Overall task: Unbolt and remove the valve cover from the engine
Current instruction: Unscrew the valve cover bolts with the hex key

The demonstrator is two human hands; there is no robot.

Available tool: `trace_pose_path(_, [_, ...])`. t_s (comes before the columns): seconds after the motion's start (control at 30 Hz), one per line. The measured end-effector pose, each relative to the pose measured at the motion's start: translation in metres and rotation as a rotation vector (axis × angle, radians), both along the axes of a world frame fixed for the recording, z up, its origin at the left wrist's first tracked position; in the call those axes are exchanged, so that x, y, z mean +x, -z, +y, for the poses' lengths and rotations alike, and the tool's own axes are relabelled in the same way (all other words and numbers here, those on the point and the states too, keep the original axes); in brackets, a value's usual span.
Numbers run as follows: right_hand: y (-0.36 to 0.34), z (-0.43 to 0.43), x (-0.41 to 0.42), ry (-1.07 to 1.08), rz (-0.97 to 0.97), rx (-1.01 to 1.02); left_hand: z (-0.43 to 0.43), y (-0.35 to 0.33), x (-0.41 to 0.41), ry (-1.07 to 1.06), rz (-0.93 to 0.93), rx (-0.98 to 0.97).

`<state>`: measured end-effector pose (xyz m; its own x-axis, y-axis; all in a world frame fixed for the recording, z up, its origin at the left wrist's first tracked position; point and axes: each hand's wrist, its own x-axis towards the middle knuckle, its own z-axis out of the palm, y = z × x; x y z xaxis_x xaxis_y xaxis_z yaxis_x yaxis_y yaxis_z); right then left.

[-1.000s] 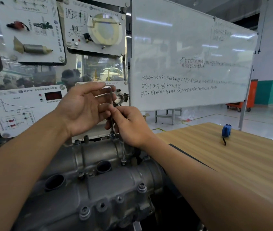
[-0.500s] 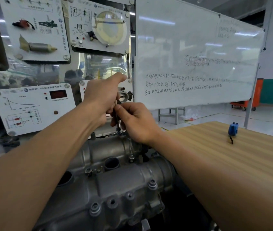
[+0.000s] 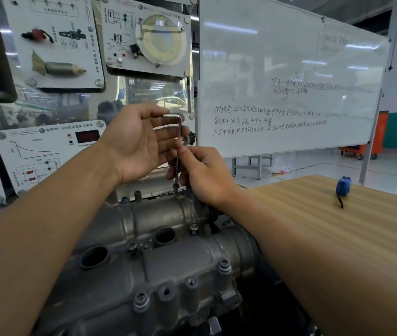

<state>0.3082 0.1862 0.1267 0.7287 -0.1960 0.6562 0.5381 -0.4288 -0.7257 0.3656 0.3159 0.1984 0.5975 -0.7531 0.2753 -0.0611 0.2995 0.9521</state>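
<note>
Valve cover (image 3: pixel 158 270), grey cast metal, seated on the engine at lower centre, directly below the person's forearms. Several flanged bolts remain in its bosses, among them a near bolt (image 3: pixel 224 265) and a centre bolt (image 3: pixel 132 247). At the far edge of the cover a hex key (image 3: pixel 177 166) stands upright with its tip in the far bolt (image 3: pixel 175 186).

The right hand (image 3: pixel 204 175) pinches the key's long shaft between thumb and forefinger just above the bolt, steadying it. The left hand (image 3: pixel 134 144) is held palm towards the camera with its fingers nearly straight, their tips against the short arm at the top of the key.

Half a second ago this hand showed its back, with the fingers curled over the short arm; a second ago it was open as it is now. The alternation suggests light fingertip spinning, so the bolt is probably already broken loose and is being run out. The cover itself has not lifted, and unbolting looks far from complete.

To the right lies a wooden table (image 3: pixel 313 238) bearing a blue tape measure (image 3: pixel 343 186). Behind stand a whiteboard (image 3: pixel 289 69) and sensor training panels (image 3: pixel 54 40).
</note>
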Motion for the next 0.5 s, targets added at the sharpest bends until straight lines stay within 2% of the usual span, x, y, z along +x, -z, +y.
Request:
trace_pose_path(0.17, [0.0,0.0,0.0,0.015,0.021,-0.012,-0.004,0.0,-0.006,-0.065,-0.13,0.013])
trace_pose_path(0.37, [-0.001,0.001,-0.001,0.055,0.025,-0.064,-0.023,0.005,-0.014,-0.368,-0.315,0.022])
trace_pose_path(0.5, [-0.002,0.002,-0.002,0.059,0.021,-0.103,-0.031,0.005,-0.014,-0.534,-0.292,0.022])
